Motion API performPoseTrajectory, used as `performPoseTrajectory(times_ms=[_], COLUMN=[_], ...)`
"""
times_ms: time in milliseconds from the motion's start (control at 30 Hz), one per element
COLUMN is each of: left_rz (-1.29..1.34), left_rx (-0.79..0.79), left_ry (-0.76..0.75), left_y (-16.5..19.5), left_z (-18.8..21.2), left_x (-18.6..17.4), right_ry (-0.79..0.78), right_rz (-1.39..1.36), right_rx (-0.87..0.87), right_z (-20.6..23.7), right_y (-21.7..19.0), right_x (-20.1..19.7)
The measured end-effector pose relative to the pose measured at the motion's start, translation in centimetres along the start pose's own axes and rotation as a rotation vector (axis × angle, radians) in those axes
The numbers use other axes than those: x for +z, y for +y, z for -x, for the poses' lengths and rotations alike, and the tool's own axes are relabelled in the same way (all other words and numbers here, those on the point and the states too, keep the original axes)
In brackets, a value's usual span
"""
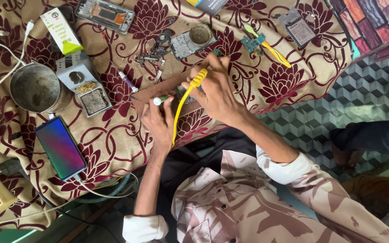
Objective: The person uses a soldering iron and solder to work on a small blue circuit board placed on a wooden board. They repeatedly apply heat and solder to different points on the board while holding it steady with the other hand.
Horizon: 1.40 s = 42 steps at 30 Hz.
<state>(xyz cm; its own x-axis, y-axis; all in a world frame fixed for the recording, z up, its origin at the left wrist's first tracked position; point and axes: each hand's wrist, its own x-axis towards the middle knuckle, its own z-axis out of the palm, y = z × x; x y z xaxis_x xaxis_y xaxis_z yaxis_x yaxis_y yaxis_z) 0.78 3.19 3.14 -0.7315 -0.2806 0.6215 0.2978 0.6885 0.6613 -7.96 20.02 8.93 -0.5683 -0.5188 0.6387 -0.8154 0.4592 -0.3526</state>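
Fingers of the right hand (216, 92) pinch a yellow-handled soldering iron (197, 79), tip down on a small circuit board (184, 93) on the bench, right of the iron stand (84, 83). Left hand (159, 122) fingers grip a white-tipped tool (158, 101) beside the board. Soldering seems underway; steady tip contact matters next.

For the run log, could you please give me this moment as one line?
right hand: holds yellow-handled soldering iron | left hand: holds white-tipped tool | both over brown work board | nearby: charging phone, metal bowl
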Motion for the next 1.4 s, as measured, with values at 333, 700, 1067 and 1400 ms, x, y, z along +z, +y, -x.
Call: performPoseTrajectory(times_ms=[333, 700, 1067, 1400], left_rz=[-0.012, -0.049, -0.013, -0.037], left_rx=[0.003, 0.031, 0.046, 0.002], left_ry=[0.021, 0.053, 0.035, 0.046], left_y=[-0.3, -1.7, -2.4, -2.3], left_z=[0.2, 1.2, 1.2, 1.1], left_x=[0.2, 0.9, 1.0, 1.3], right_ry=[0.155, 0.164, 0.45, 0.485], right_rz=[0.074, -0.175, -0.523, -0.461], right_rx=[-0.038, 0.161, 0.46, 0.444], right_z=[-0.9, 2.2, 6.0, 2.0], right_y=[-0.9, -0.9, 3.6, 10.4], right_x=[-0.8, -1.7, -0.9, 0.8])
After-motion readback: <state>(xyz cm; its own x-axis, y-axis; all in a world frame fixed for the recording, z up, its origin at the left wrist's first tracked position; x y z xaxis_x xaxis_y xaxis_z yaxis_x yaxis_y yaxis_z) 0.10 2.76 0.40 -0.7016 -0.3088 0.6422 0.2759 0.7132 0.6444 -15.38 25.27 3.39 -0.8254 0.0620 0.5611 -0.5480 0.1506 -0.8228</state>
